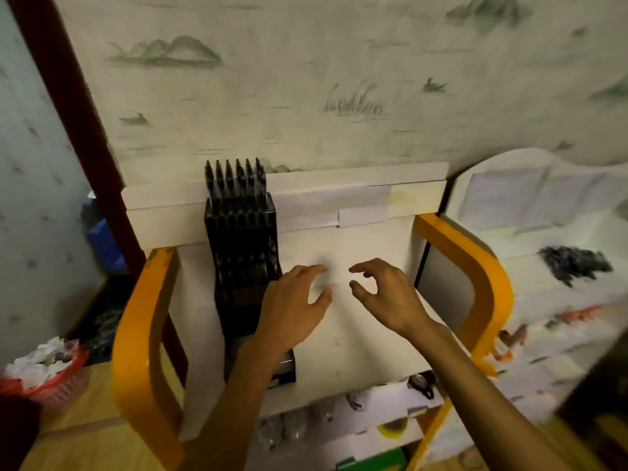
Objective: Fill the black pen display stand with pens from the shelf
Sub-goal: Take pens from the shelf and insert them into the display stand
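Head view: both hands hover empty, fingers loosely spread, over the white tabletop (367, 246). Left hand (292, 300) is just right of the black pen stand (243, 253), which runs lengthwise away from the person; right hand (384, 294) lies farther off.

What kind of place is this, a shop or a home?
Probably a small stationery shop or a storeroom, though I cannot be sure. A black pen display stand full of pens stands on a white shelf, a pile of dark pens lies on another shelf, and small goods sit below.
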### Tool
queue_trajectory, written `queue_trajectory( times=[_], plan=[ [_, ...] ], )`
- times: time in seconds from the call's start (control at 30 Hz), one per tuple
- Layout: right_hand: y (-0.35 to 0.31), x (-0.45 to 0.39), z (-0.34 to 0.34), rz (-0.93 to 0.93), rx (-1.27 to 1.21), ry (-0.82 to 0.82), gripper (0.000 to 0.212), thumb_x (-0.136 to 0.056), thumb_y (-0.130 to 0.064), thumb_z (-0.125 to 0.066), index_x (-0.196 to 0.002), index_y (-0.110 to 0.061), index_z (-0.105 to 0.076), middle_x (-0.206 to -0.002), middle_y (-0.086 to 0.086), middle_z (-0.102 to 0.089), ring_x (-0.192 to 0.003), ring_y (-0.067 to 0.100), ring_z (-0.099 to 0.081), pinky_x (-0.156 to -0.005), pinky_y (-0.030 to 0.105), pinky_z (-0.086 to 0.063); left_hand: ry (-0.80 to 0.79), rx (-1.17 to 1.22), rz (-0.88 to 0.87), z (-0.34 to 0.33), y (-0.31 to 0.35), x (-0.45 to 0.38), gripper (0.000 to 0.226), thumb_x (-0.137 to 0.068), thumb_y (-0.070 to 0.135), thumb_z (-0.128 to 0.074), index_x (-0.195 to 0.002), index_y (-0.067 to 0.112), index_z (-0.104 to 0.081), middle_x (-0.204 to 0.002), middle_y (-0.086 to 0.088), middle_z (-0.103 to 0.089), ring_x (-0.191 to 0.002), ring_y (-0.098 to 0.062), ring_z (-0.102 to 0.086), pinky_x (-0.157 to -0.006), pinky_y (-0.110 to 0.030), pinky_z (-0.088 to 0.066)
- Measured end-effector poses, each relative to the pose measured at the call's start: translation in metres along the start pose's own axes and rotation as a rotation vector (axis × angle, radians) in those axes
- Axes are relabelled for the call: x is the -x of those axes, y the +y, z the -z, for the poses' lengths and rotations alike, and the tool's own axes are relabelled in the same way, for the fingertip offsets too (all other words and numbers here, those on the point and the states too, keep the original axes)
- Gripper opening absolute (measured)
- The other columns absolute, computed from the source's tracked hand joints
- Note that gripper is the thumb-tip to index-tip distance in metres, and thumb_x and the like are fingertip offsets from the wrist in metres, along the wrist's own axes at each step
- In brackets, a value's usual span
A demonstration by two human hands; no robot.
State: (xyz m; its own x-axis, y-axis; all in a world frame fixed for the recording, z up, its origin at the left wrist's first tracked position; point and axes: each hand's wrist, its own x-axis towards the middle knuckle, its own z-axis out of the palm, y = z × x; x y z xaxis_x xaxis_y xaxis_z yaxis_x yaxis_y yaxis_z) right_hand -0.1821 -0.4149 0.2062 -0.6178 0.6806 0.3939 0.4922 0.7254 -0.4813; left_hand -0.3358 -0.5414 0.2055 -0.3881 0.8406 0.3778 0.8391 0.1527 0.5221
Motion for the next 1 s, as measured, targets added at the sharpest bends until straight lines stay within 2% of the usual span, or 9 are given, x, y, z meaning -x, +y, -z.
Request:
queue_trajectory(
  times=[0.17,0.27,0.37,0.47,0.6,0.73,0.87,1.0],
  plan=[
    [0.072,0.024,0.055,-0.042,0.055,0.011,0.031,-0.094,-0.039,-0.06,-0.123,-0.03,-0.063,-0.126,-0.007,-0.062,-0.109,0.011,-0.06,-0.085,0.025,-0.048,-0.02,-0.008,-0.023,-0.057,0.069,-0.017,0.042,-0.097,0.049,-0.053,-0.138,0.039,-0.051,-0.143,0.01,-0.053,-0.126,-0.014,-0.053,-0.109,-0.042,-0.043],
    [0.121,0.041,0.093,-0.058,0.077,0.029,0.03,-0.093,-0.033,-0.062,-0.121,-0.025,-0.067,-0.124,-0.005,-0.066,-0.106,0.011,-0.062,-0.084,0.02,-0.043,-0.033,0.008,-0.036,-0.096,0.118,-0.027,0.04,-0.096,0.05,-0.054,-0.135,0.04,-0.053,-0.139,0.009,-0.056,-0.121,-0.014,-0.056,-0.105,-0.042,-0.047],
    [0.173,0.058,0.131,-0.073,0.087,0.031,0.028,-0.09,-0.028,-0.062,-0.117,-0.023,-0.068,-0.12,-0.002,-0.067,-0.103,0.017,-0.063,-0.078,0.023,-0.043,-0.055,0.013,-0.076,-0.136,0.166,-0.035,0.039,-0.096,0.048,-0.055,-0.134,0.039,-0.053,-0.133,0.01,-0.059,-0.116,-0.012,-0.057,-0.099,-0.038,-0.05],
    [0.23,0.072,0.165,-0.11,0.074,0.038,0.028,-0.093,-0.033,-0.061,-0.12,-0.025,-0.066,-0.122,-0.004,-0.066,-0.105,0.016,-0.062,-0.082,0.025,-0.046,-0.078,0.03,-0.104,-0.175,0.215,-0.044,0.038,-0.097,0.046,-0.055,-0.134,0.036,-0.054,-0.129,0.01,-0.06,-0.115,-0.011,-0.057,-0.098,-0.035,-0.048],
    [0.297,0.086,0.201,-0.14,0.057,0.043,0.027,-0.092,-0.036,-0.061,-0.118,-0.028,-0.066,-0.119,-0.008,-0.066,-0.103,0.011,-0.062,-0.08,0.025,-0.046,-0.098,0.057,-0.139,-0.221,0.274,-0.055,0.035,-0.096,0.043,-0.057,-0.131,0.037,-0.055,-0.126,0.009,-0.06,-0.111,-0.014,-0.058,-0.094,-0.041,-0.049],
    [0.35,0.095,0.227,-0.19,0.042,0.058,0.026,-0.092,-0.033,-0.062,-0.117,-0.029,-0.067,-0.117,-0.008,-0.065,-0.099,0.009,-0.062,-0.076,0.024,-0.045,-0.139,0.085,-0.14,-0.266,0.318,-0.069,0.037,-0.095,0.043,-0.059,-0.132,0.038,-0.055,-0.13,0.012,-0.057,-0.114,-0.012,-0.057,-0.094,-0.035,-0.051],
    [0.402,0.096,0.245,-0.229,0.025,0.062,0.026,-0.092,-0.03,-0.063,-0.118,-0.026,-0.067,-0.119,-0.003,-0.066,-0.1,0.012,-0.063,-0.082,0.031,-0.053,-0.184,0.048,-0.157,-0.311,0.346,-0.091,0.038,-0.095,0.045,-0.058,-0.133,0.039,-0.055,-0.134,0.011,-0.058,-0.118,-0.012,-0.057,-0.094,-0.031,-0.053],
    [0.459,0.085,0.253,-0.255,0.041,0.041,0.027,-0.093,-0.031,-0.062,-0.119,-0.025,-0.067,-0.122,-0.003,-0.065,-0.1,0.013,-0.064,-0.081,0.031,-0.054,-0.239,0.058,-0.139,-0.363,0.362,-0.119,0.037,-0.096,0.047,-0.056,-0.132,0.041,-0.052,-0.135,0.011,-0.057,-0.12,-0.014,-0.056,-0.1,-0.042,-0.05]
  ],
)
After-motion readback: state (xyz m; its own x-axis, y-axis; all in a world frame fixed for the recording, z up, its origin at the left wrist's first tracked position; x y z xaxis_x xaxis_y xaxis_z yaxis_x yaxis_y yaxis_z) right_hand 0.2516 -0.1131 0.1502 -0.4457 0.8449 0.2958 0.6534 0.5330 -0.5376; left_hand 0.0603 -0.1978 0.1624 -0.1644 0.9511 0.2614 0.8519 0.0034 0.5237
